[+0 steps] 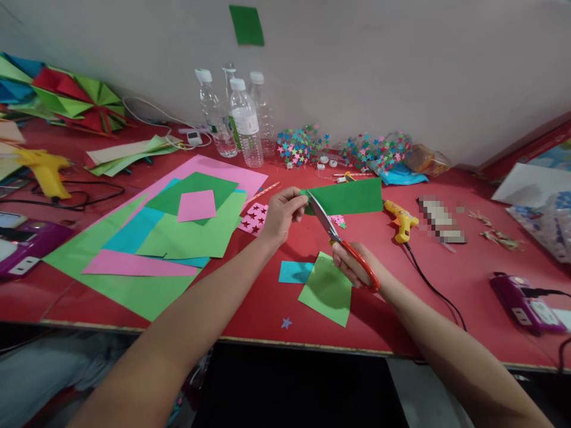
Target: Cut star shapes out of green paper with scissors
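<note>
My left hand [284, 214] pinches the left end of a dark green paper strip [350, 198], which stretches to the right above the red table. In my right hand [357, 266] is a pair of scissors [368, 274] with red-orange handles, my fingers wrapped round them. Their blades point up and left, and the tips meet the strip close to my left fingertips. Below the scissors lie a light green paper piece [328, 297] and a small blue paper piece [294, 271]. Beside my left wrist rests a pink sheet with star-shaped holes [254, 220].
Layered coloured sheets [120, 288] cover the table's left side. Several plastic bottles [247, 128] stand against the wall. A yellow glue gun [405, 224] with a black cord lies right of the strip, another glue gun [44, 169] far left. Purple power strips [526, 303] sit at both sides.
</note>
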Motion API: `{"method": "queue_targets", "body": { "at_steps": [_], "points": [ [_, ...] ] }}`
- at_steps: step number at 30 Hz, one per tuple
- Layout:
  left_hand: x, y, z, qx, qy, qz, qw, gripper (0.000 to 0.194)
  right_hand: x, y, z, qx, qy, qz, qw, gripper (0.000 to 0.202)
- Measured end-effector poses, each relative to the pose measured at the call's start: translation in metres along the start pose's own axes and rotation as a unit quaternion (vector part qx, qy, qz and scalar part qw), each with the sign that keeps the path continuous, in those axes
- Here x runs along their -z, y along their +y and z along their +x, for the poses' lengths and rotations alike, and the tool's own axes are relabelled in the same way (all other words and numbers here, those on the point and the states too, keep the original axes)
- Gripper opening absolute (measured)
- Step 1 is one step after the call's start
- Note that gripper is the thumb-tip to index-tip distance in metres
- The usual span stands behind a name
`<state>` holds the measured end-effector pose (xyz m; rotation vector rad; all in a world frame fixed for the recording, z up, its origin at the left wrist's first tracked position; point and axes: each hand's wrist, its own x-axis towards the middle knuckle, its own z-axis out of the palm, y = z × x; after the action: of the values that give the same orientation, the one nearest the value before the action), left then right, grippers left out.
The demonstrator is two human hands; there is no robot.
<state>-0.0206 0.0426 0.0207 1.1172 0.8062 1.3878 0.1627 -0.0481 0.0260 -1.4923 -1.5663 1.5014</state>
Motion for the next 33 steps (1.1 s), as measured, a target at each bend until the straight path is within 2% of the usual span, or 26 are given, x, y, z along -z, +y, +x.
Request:
{"method": "queue_targets", "body": {
  "at_steps": [8,15,21,24,29,33],
  "points": [
    [-0.0005,-0.0027,-0.0009,0.01,-0.006,-0.008,1.0,0.019,0.0004,0.0022,0.0015,-0.011,0.014,0.008,1.0,0.053],
    [-0.0024,0.0015,-0.0002,0.004,0.0,-0.028,1.0,0.019,0.0018,-0.0001,0.0001,0.007,-0.004,0.002,1.0,0.051],
    [-0.0026,0.0067,0.0003,-0.025,0.042,0.007,0.999,0.013,0.0017,0.0008,0.0006,0.048,-0.027,0.044,0.998,0.049],
    [-0.0026,0.0062,0.0002,-0.04,0.067,0.014,0.997,0.013,0.0014,0.0033,0.0018,0.043,-0.037,0.034,0.998,0.049],
    [-0.0054,0.0059,-0.002,-0.047,0.038,0.01,0.998,0.015,0.0,0.0054,0.0029,0.038,-0.021,0.025,0.999,0.048],
    [-0.0055,0.0069,-0.0029,-0.047,0.042,0.0,0.998,0.012,0.0,0.0059,0.0035,0.033,-0.012,0.018,0.999,0.051]
  ]
}}
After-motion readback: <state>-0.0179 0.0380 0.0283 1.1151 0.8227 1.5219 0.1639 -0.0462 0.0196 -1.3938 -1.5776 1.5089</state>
